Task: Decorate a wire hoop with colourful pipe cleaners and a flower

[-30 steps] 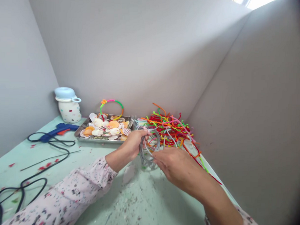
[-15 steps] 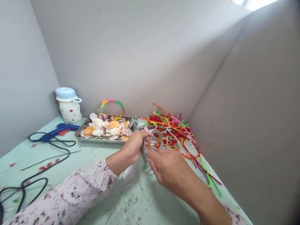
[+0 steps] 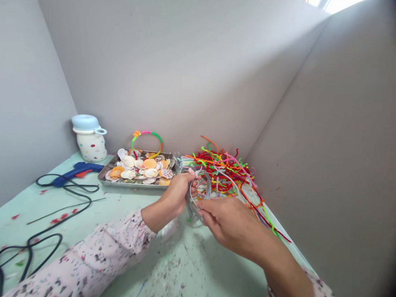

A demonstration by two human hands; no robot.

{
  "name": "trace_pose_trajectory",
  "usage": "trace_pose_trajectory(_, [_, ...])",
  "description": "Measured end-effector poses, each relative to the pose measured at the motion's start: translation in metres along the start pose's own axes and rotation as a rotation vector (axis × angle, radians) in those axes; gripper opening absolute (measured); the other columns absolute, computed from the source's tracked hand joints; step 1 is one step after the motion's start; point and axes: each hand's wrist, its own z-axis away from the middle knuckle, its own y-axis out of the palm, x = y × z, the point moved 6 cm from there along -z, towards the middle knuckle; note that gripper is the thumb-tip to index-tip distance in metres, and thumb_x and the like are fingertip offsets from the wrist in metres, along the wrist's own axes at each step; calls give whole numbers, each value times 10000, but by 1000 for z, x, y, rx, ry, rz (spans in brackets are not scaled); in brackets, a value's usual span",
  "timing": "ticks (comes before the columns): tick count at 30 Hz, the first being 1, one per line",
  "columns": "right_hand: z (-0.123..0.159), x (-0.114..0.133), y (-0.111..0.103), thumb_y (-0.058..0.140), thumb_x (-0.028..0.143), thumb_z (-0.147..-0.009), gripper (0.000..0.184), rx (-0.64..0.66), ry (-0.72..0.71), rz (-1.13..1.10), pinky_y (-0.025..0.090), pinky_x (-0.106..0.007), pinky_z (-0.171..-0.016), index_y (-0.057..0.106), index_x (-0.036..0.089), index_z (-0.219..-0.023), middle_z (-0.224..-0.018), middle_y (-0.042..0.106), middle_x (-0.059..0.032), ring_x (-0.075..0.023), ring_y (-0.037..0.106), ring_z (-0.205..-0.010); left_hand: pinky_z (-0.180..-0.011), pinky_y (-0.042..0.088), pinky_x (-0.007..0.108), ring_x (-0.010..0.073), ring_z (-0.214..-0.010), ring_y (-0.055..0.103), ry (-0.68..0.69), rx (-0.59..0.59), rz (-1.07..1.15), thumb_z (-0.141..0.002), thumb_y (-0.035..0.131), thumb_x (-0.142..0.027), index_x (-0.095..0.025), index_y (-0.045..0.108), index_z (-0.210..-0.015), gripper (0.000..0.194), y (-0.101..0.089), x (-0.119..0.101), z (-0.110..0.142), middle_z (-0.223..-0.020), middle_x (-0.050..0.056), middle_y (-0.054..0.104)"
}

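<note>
A coil of thin grey wire (image 3: 209, 186) hangs in loops between my two hands over the table. My left hand (image 3: 178, 190) is closed round the coil's left side, thumb on top near a small pale pink piece (image 3: 193, 171). Lower on the coil, my right hand (image 3: 223, 218) is closed, with thumb and forefinger pinching the wire at its bottom right. Its fingertips are partly hidden. Just behind the coil lies a heap of colourful pipe cleaners (image 3: 228, 167), with red, orange, green and pink stems.
A metal tray (image 3: 131, 186) of seashells (image 3: 149, 164) stands behind my left hand, a pipe-cleaner ring (image 3: 157, 136) upright at its back. Further left are a blue glue gun (image 3: 75, 172), its dark cord (image 3: 42, 238) and a white bottle (image 3: 90, 145). Walls enclose the table (image 3: 167, 273).
My right hand has shifted slightly right with the wire, and the coil's loops look a little different. My left hand keeps its hold. The view has moved slightly.
</note>
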Motion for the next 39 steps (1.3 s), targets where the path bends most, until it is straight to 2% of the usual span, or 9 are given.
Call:
trace_pose_trajectory(2, [-2, -2, 5, 444, 189, -861, 132, 5, 96, -9, 240, -246, -535, 575, 178, -850, -671, 609, -10, -112, 483, -569, -428, 290, 177, 48, -414, 384, 38, -16, 18, -763, 547, -182, -90, 583, -737, 102, -1, -1, 0, -531, -31, 448])
trace_pose_trajectory(4, [-6, -1, 11, 438, 220, -874, 190, -17, 144, -7, 245, -246, -522, 561, 175, -1012, -724, 645, -29, -131, 531, -587, -432, 297, 180, 54, -428, 399, 53, -15, 29, -759, 556, -196, -97, 582, -734, 105, 0, -1, 0, -540, -27, 456])
trace_pose_trajectory(7, [-12, 3, 19, 386, 266, -912, 297, -66, 163, 64, 258, -255, -510, 522, 165, -1157, -766, 682, -54, -159, 584, -600, -444, 306, 175, 51, -446, 411, 69, -11, 29, -754, 551, -186, -99, 574, -704, 103, 0, -2, 1, -547, -24, 456])
trace_pose_trajectory(11, [-14, 9, 25, 419, 131, -826, 408, -61, 102, 261, 268, -280, -499, 509, 100, -1223, -761, 695, -100, -197, 623, -632, -433, 288, 170, 46, -432, 390, 78, -25, 11, -746, 532, -155, -105, 550, -666, 96, 1, -1, 2, -530, -28, 440])
trace_pose_trajectory(15, [-10, 13, 20, 434, 57, -748, 446, -69, 8, 337, 287, -290, -499, 539, 79, -1181, -744, 684, -100, -203, 626, -652, -428, 279, 166, 41, -427, 377, 81, -34, 15, -747, 539, -157, -97, 559, -675, 96, 3, -1, 3, -528, -29, 437])
trace_pose_trajectory(22, [-3, 22, 20, 447, 32, -732, 206, -101, 6, 334, 201, -310, -473, 575, 163, -829, -623, 643, -55, -157, 571, -541, -407, 259, 174, 44, -408, 364, 96, -72, 35, -728, 588, -193, -116, 538, -657, 117, 3, -2, 6, -514, -33, 438])
trace_pose_trajectory(27, [0, 23, 20, 473, 111, -789, 115, -122, 41, 313, 147, -323, -468, 556, 186, -760, -573, 625, -37, -157, 540, -475, -416, 272, 173, 42, -410, 371, 97, -84, 24, -731, 586, -200, -128, 526, -659, 119, 5, -1, 7, -515, -39, 441])
trace_pose_trajectory(32, [2, 30, 23, 479, 80, -777, 125, -95, -86, 345, 147, -333, -482, 560, 175, -770, -584, 628, -48, -168, 547, -493, -398, 237, 185, 46, -398, 343, 86, -89, 5, -722, 586, -207, -126, 514, -630, 142, 2, 1, 4, -499, -37, 425])
trace_pose_trajectory(39, [4, 30, 10, 488, 102, -779, 125, -90, -74, 343, 161, -326, -459, 567, 185, -730, -558, 624, -38, -167, 545, -474, -396, 237, 183, 47, -407, 352, 115, -79, -48, -692, 576, -171, -124, 513, -615, 110, 6, -1, 9, -510, -32, 438])
